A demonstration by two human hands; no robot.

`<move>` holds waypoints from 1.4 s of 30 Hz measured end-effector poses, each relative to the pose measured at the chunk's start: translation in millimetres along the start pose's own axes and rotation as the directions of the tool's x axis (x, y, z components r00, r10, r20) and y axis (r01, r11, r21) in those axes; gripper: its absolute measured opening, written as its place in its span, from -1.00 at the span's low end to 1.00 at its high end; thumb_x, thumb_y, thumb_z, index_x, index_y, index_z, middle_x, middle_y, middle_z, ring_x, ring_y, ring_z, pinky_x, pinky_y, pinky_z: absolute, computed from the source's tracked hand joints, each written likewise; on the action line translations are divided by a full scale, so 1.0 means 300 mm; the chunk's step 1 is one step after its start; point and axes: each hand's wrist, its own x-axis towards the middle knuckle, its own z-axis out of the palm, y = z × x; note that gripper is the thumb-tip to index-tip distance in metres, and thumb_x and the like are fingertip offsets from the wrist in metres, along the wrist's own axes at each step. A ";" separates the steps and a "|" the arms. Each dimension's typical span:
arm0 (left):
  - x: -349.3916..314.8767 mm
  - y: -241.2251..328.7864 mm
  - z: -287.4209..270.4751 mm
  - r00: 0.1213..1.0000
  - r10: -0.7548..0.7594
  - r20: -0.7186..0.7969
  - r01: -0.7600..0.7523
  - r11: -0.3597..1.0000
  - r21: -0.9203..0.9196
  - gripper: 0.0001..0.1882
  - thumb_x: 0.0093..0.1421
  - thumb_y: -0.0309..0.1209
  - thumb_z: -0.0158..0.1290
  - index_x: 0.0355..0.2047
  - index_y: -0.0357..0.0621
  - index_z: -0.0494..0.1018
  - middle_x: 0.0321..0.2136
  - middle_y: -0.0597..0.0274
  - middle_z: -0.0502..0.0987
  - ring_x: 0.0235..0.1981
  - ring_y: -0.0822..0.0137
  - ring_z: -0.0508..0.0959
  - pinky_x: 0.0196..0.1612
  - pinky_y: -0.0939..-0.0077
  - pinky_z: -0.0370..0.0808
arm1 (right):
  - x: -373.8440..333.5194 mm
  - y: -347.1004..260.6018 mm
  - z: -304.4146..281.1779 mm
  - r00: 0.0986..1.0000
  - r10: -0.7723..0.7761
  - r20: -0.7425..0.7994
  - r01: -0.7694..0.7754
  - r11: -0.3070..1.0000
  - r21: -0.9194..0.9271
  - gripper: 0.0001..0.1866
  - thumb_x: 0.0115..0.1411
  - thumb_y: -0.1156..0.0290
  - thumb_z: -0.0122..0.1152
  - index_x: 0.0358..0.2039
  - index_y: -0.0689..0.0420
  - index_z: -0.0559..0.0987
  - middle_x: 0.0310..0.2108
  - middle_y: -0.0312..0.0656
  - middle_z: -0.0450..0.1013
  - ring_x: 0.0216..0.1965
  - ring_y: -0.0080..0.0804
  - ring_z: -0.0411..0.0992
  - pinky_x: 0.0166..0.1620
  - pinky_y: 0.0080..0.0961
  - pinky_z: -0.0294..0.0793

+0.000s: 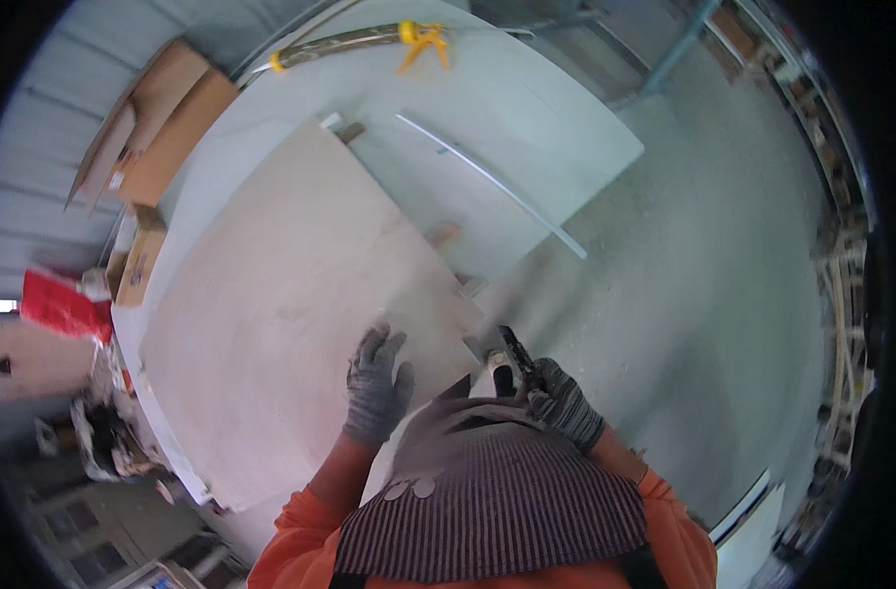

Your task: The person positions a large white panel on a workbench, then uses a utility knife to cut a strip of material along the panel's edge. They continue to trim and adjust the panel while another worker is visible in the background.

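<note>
Concrete floor (703, 294) below; left hand (374, 388) flat, released, on board (291, 294), right hand (561, 398) gripping dark tool (520, 355).

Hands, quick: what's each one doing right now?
Left hand: open, flat on the board.
Right hand: closed around a dark tool.

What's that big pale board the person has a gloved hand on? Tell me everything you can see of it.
The big pale board is a flat, roughly square sheet, beige and matt, looking like plywood or thin panel, with faint smudges. It lies flat and skewed on a larger white sheet, raised on small wooden blocks that peek out along its right edge. The left hand, in a grey knit glove, presses flat near its closest corner. The right hand holds a dark tool just off that corner.
</note>
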 end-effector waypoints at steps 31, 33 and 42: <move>0.400 -0.052 0.180 0.988 0.146 -0.055 -0.097 0.850 0.518 -0.38 0.23 -0.14 -0.16 0.23 -0.19 0.11 0.19 -0.24 0.14 0.21 -0.24 0.11 0.22 -0.13 -0.03 | 0.521 0.304 0.153 0.652 -0.696 0.302 0.757 0.621 -0.204 -0.66 0.25 0.42 -0.13 0.00 -0.07 0.49 -0.19 -0.25 0.48 -0.21 -0.29 0.48 -0.12 -0.39 0.48; 0.398 -0.052 0.181 0.986 0.156 -0.053 -0.103 0.833 0.543 -0.41 0.24 -0.17 -0.18 0.22 -0.21 0.13 0.19 -0.22 0.16 0.20 -0.22 0.13 0.22 -0.08 0.00 | 0.527 0.306 0.152 0.611 -0.728 0.310 0.791 0.561 -0.243 -0.62 0.21 0.45 -0.12 0.03 -0.08 0.46 -0.22 -0.25 0.47 -0.25 -0.29 0.48 -0.17 -0.38 0.51; 0.401 -0.055 0.183 0.983 0.176 -0.051 -0.127 0.853 0.506 -0.39 0.23 -0.15 -0.17 0.23 -0.20 0.13 0.18 -0.23 0.16 0.19 -0.25 0.14 0.21 -0.12 0.00 | 0.496 0.331 0.129 0.616 -0.651 0.444 0.786 0.549 -0.285 -0.80 0.15 0.41 -0.03 -0.21 0.10 0.45 -0.33 -0.20 0.40 -0.43 -0.30 0.49 -0.41 -0.36 0.51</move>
